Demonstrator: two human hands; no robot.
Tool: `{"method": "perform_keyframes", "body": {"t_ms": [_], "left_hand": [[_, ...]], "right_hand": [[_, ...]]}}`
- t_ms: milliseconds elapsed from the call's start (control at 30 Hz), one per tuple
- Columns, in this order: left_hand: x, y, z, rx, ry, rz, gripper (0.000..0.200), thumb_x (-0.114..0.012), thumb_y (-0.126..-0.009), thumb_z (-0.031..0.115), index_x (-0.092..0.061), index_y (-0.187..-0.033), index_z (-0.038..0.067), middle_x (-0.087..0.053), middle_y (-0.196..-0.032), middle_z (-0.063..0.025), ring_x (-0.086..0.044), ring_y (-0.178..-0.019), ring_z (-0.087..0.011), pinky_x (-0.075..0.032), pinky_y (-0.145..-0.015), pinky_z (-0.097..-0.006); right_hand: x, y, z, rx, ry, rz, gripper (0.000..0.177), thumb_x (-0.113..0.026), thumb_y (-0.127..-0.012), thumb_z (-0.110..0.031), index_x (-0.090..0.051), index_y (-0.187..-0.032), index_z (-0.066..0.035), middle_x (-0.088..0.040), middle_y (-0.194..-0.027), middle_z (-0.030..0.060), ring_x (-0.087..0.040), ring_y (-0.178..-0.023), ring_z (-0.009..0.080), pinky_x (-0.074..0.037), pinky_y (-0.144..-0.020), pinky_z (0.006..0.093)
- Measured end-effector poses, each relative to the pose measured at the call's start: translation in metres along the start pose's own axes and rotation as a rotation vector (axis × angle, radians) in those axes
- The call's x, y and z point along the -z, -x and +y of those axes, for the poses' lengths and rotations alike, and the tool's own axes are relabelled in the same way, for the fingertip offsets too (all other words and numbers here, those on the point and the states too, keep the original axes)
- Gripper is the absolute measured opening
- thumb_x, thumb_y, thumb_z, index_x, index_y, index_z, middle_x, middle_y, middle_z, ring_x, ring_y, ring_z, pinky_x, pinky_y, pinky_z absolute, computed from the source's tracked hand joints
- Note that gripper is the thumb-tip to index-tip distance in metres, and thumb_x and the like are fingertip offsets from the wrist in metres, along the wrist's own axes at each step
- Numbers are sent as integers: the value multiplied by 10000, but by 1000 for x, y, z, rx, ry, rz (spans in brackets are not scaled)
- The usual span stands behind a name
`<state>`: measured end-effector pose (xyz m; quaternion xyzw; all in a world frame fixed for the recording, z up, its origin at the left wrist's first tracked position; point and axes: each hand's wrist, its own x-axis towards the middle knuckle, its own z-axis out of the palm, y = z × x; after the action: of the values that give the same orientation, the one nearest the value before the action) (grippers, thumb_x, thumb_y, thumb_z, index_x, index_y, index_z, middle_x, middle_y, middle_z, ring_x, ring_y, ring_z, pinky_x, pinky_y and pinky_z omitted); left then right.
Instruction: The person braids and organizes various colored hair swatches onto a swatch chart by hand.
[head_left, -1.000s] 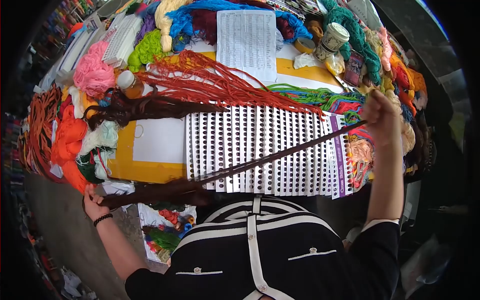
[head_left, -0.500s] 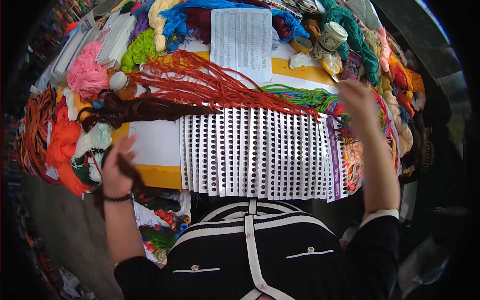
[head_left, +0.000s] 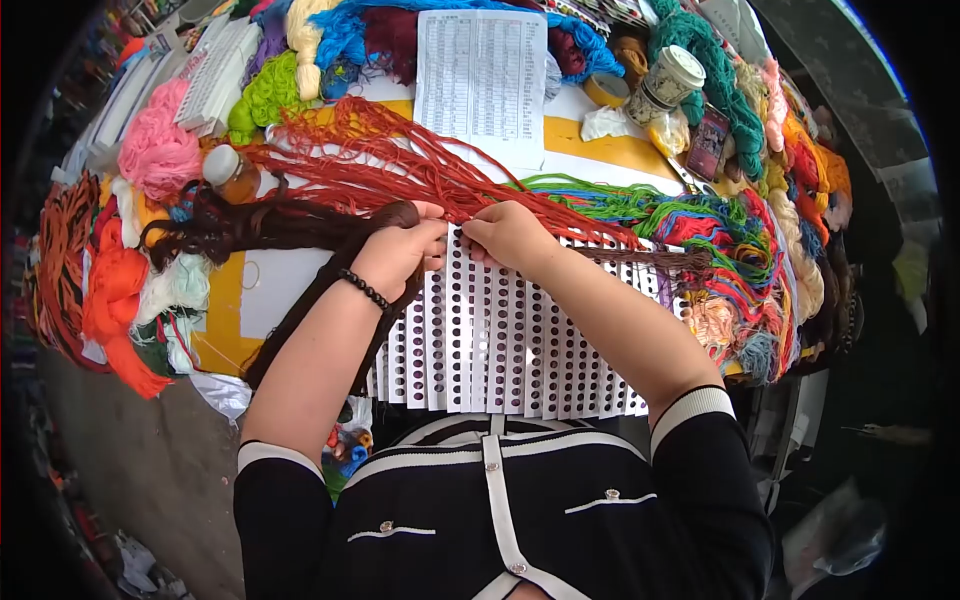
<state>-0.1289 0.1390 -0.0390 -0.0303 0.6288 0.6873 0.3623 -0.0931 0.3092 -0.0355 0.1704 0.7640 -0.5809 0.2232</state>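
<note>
A row of overlapping white punched cards [head_left: 505,350] lies along the front edge of the table. My left hand [head_left: 398,252] is closed around a long hank of dark brown thread [head_left: 318,290], which hangs down over the table edge beside my wrist. Close by, my right hand [head_left: 512,236] pinches at the top end of one card; whether thread or card sits between its fingertips is hidden. Another dark brown bundle [head_left: 240,225] lies left of the cards. Loose red-orange threads [head_left: 400,150] spread just behind both hands.
A printed sheet [head_left: 480,85] lies at the back. A jar [head_left: 230,172] stands at left, a patterned cup [head_left: 664,85] and phone [head_left: 707,140] at right. Green and multicoloured threads [head_left: 690,220] lie right of the cards, and a pink yarn bundle [head_left: 160,150] at left.
Both hands have come inward from the sides to meet at the top of the cards. The brown hank has moved right with my left hand.
</note>
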Motion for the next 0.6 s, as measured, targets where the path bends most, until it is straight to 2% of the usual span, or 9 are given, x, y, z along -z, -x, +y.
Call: {"method": "perform_keyframes", "body": {"t_ms": [33,133,233,300,333,400,433,533,600], "left_hand": [[-1,-5,-5,-41,-18,-17,237,-565,-844,76,-503,-1068,31,-579,-903,-34,-539,-721,-80,-435,-607,-203],[-7,-13,-10,-109,-187,61,250,-566,-824,47,-505,-1065,21,-575,-892,-30,-519,-686,-66,-427,-580,-197],[-10,-13,-11,-122,-157,41,278,-562,-809,14,-504,-1081,13,-584,-907,-35,-523,-687,-61,-419,-556,-192],[-8,-16,-13,-142,-211,42,285,-562,-809,1,-509,-1089,15,-601,-895,-34,-534,-681,-63,-422,-543,-193],[-9,-16,-13,-139,-212,44,285,-562,-809,1,-509,-1089,15,-601,-895,-34,-534,-681,-63,-422,-543,-193],[-12,-15,-10,-122,-367,105,273,-579,-783,9,-537,-1053,24,-611,-821,-25,-551,-669,-67,-441,-553,-204],[-10,-14,-8,-122,-367,109,273,-579,-783,9,-537,-1053,24,-611,-821,-25,-551,-669,-67,-441,-553,-204],[0,-5,-5,-275,-680,181,271,-597,-750,32,-559,-1018,31,-614,-752,-23,-571,-670,-79,-463,-580,-225],[7,-1,-4,-361,-816,270,287,-612,-721,50,-566,-1003,31,-616,-724,-32,-580,-672,-90,-473,-607,-242]], "right_hand": [[0,0,-1,-5,-4,1,227,-540,-859,-180,-636,-785,11,-591,-636,35,-555,-541,94,-473,-518,221],[1,-4,0,-51,-30,10,226,-540,-856,-181,-633,-769,6,-595,-638,34,-558,-544,91,-469,-507,218],[-1,-10,7,-18,20,29,232,-526,-860,-186,-631,-772,0,-598,-636,43,-568,-548,102,-470,-502,235],[-6,-13,11,147,261,73,310,-480,-839,-237,-629,-724,9,-634,-684,149,-615,-587,251,-498,-617,347],[-8,-11,13,147,259,70,310,-480,-839,-237,-629,-724,9,-634,-684,149,-615,-587,251,-498,-617,347],[-11,-8,13,240,410,125,326,-455,-849,-274,-620,-852,8,-639,-780,184,-616,-653,313,-491,-683,386],[-10,-8,14,243,410,122,326,-455,-849,-274,-620,-852,8,-639,-780,184,-616,-653,313,-491,-683,386],[-5,-6,16,213,261,124,287,-469,-851,-246,-585,-952,-4,-647,-804,151,-630,-658,251,-495,-659,354],[1,-1,8,54,6,-22,220,-504,-898,-223,-513,-991,-24,-615,-751,52,-594,-634,100,-479,-555,229]]}}
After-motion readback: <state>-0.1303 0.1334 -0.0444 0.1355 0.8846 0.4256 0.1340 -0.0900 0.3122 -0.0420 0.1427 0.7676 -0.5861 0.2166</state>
